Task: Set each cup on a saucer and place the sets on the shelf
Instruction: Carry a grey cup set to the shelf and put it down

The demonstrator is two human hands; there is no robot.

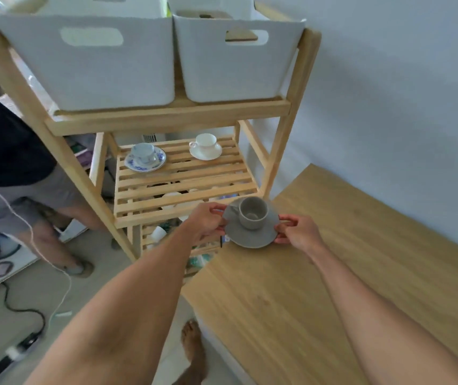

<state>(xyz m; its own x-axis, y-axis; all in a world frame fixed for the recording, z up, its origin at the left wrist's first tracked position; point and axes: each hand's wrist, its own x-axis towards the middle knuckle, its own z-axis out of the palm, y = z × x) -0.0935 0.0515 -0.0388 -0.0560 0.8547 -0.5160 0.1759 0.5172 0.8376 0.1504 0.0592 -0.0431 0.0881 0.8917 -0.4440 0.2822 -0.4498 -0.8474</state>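
A person holds a grey saucer (251, 232) between both hands, a grey cup (253, 212) standing upright on it, in the air over the far left corner of a wooden desk (333, 287) and just in front of the slatted middle shelf (183, 187) of a wooden rack. The left hand (205, 220) pinches the saucer's left rim, thumb on top and fingers curled beneath; the right hand (298, 232) pinches the right rim the same way, thumb above and fingertips under the edge. The cup's handle points left, toward the left hand.

Two sets already stand at the back of the middle shelf, well apart: a blue-patterned cup (143, 152) on a blue-patterned saucer (145, 162) near the left back corner, and a white cup (205, 143) on a white saucer (205, 154) toward the right back corner. The front slats of the shelf are bare.

On the rack's top tier sit two white bins (166, 59) side by side. A second person (14, 162) in dark top and grey shorts stands left of the rack, and cables (28, 312) trail across the floor. The wearer's bare foot (193, 348) shows beside the desk's left edge.
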